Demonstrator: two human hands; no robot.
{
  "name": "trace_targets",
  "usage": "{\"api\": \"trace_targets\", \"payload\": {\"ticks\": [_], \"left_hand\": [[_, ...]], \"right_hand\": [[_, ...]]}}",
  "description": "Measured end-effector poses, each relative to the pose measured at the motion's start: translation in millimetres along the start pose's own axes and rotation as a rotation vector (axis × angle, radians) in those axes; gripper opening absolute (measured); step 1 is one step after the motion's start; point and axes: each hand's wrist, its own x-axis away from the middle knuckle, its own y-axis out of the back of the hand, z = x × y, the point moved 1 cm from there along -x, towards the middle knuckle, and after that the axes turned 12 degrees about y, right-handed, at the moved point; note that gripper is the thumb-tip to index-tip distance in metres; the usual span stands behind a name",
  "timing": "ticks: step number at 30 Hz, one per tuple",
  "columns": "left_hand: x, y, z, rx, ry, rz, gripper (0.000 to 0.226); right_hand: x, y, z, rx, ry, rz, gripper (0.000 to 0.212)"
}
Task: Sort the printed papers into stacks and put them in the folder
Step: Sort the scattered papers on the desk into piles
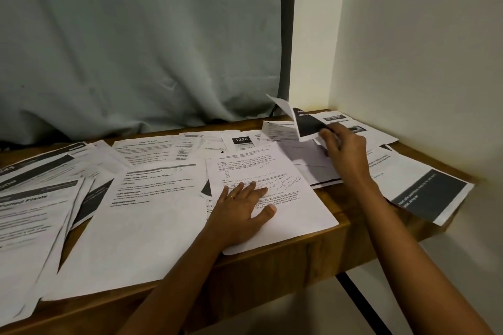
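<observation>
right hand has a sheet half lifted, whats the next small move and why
Probably lift the dark-banded sheet clear and carry it toward a matching pile. The right hand pinches its curled-up edge, while the left hand rests flat on the handwritten sheet, and papers lie unsorted across the wooden table.

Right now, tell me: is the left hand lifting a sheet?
No, the left hand lies flat on a handwritten sheet; the right hand holds the raised paper.
</observation>
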Motion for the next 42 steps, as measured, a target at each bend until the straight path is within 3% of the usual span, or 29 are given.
{"api": "trace_targets", "payload": {"ticks": [3, 6, 8, 12, 14, 16, 19, 22, 25, 29, 34, 42], "left_hand": [[2.5, 2.6, 0.9, 0.326, 0.038, -0.083, 0.077], [10.6, 15.4, -2.1, 0.701, 0.164, -0.289, 0.072], [14.0, 21.6, -3.7, 0.738, 0.234, -0.356, 0.072], [7.9, 14.6, 0.2, 0.652, 0.256, -0.260, 0.074], [3.3, 8.1, 4.0, 0.562, 0.260, -0.212, 0.068], [0.9, 3.4, 6.4, 0.464, 0.259, -0.185, 0.066], [-1.3, 1.1, 8.2, 0.395, 0.255, -0.167, 0.076], [-1.3, 1.2, 7.4, 0.367, 0.266, -0.165, 0.079], [1.3, 2.6, 6.0, 0.375, 0.272, -0.153, 0.077], [2.8, 6.7, 3.3, 0.464, 0.305, -0.193, 0.053], [7.4, 13.3, 1.3, 0.598, 0.312, -0.275, 0.051], [-1.9, 5.3, 11.0, 0.315, 0.222, -0.210, 0.078]], "right_hand": [[15.9, 4.5, 21.0, 0.028, 0.186, 0.194, 0.027], [42.4, -2.4, 28.1, 0.088, 0.322, 0.416, 0.024], [61.3, -9.4, 32.3, 0.177, 0.368, 0.523, 0.026], [87.1, -18.7, 38.4, 0.255, 0.363, 0.650, 0.039], [88.4, -19.0, 34.7, 0.138, 0.241, 0.624, 0.047], [83.3, -17.5, 23.5, 0.040, 0.107, 0.471, 0.049], [77.0, -15.6, 1.7, 0.196, -0.072, 0.320, 0.049], [78.0, -17.2, -10.5, 0.298, -0.164, 0.362, 0.054], [80.7, -18.0, -11.4, 0.278, -0.161, 0.389, 0.056], [81.8, -16.9, -4.1, 0.222, -0.170, 0.434, 0.059], [88.7, -11.8, 5.4, 0.198, -0.148, 0.505, 0.059], [102.7, -9.4, 12.9, 0.196, -0.078, 0.549, 0.050]]}}
